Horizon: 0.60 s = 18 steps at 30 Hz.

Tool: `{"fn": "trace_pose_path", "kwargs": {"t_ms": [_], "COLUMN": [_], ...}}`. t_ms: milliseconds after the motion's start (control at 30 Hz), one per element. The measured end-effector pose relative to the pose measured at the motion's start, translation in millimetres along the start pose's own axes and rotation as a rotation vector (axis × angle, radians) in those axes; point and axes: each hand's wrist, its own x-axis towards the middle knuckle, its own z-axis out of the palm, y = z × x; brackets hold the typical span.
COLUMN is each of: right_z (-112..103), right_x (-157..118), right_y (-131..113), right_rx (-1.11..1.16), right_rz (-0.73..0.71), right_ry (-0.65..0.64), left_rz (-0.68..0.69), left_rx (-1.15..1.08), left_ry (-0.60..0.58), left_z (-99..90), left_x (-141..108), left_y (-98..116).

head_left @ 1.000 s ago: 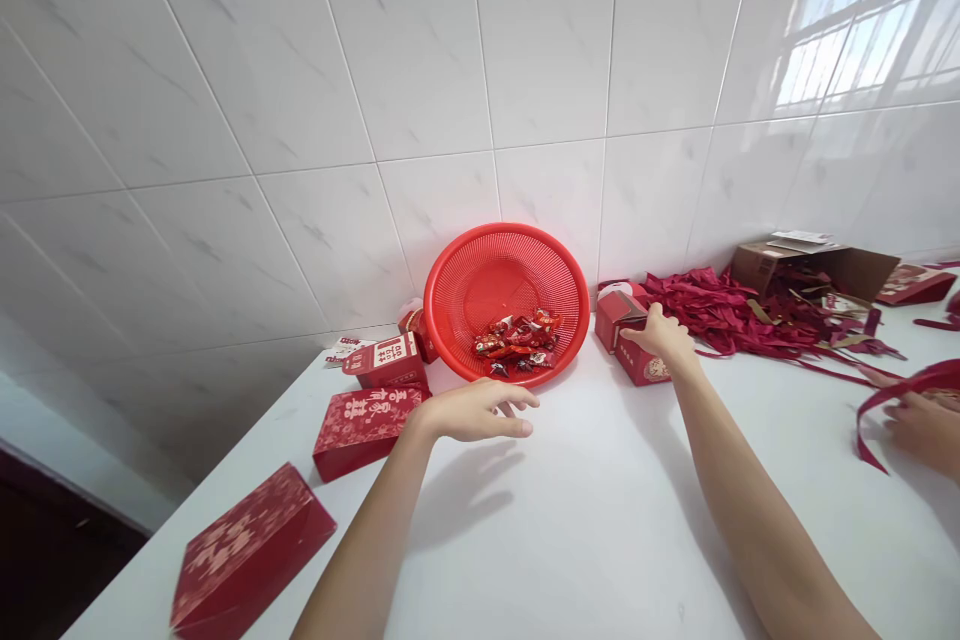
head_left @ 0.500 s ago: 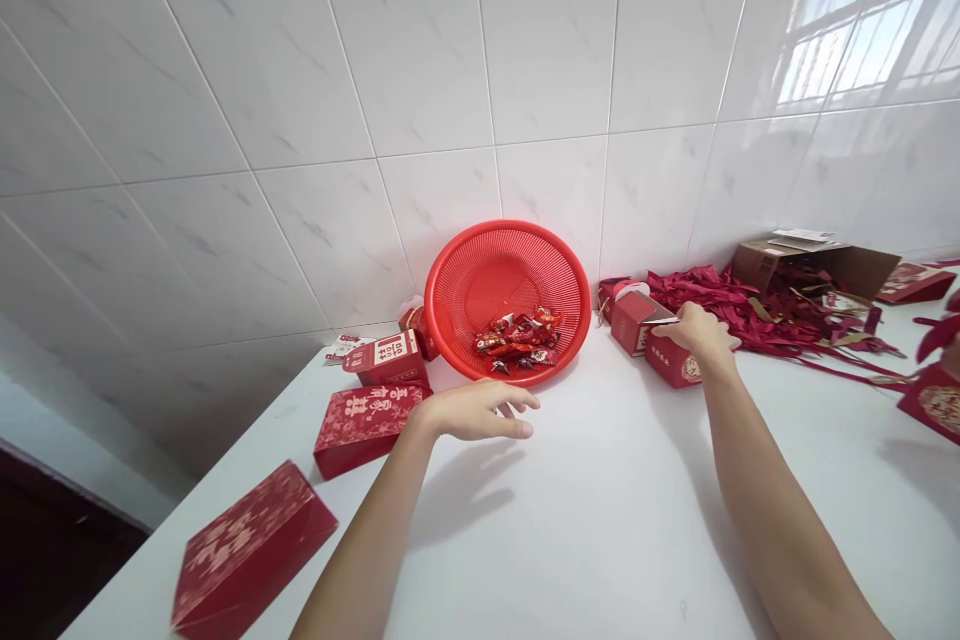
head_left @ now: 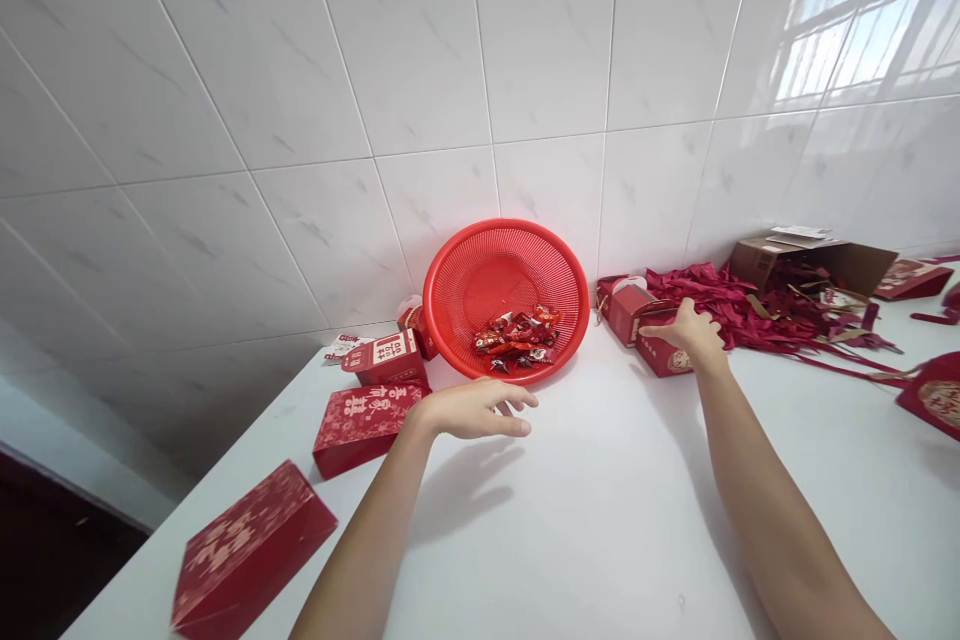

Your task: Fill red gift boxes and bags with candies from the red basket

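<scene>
My right hand (head_left: 695, 332) rests over the top of a small red gift box (head_left: 660, 357) at the right. Its thumb and fingers are spread, and it touches the box without being wrapped round it. That box stands against another red box (head_left: 630, 308) with a round-topped flap. My left hand (head_left: 476, 408) hovers above the white table, palm down, fingers loosely apart, holding nothing. Just beyond it, a red plastic basket (head_left: 442, 250) leans tilted against the wall. Several wrapped candies (head_left: 517, 338) lie in its lower part.
On the left lie a large red box (head_left: 251, 545), a flat red box (head_left: 367, 420) and a smaller box (head_left: 390, 360). Dark red ribbons (head_left: 720, 305) spread from an opened cardboard box (head_left: 859, 265) at the right. Another red box (head_left: 934, 398) stands at the right edge.
My right hand has shifted slightly left with the small gift box, which now sits closer to the box beside it. The thumb has spread out. My left hand has hardly moved.
</scene>
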Motion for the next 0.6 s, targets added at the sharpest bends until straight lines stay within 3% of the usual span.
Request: {"fn": "trace_pose_path", "kwargs": {"t_ms": [200,400,600], "right_z": [-25,-19,-21], "right_x": [-29,-38,-35], "right_y": [-27,-36,-33], "right_rx": [-0.048,-0.032,-0.010], "right_rz": [0.008,0.009,-0.032], "right_ry": [-0.133,-0.086,-0.032], "left_rz": [-0.014,-0.002,0.064], "left_rx": [0.010,-0.015,-0.038], "left_ry": [-0.006,0.001,0.022], "left_z": [0.7,1.1,-5.5], "left_x": [1,2,-11], "left_y": [-1,-1,14]}}
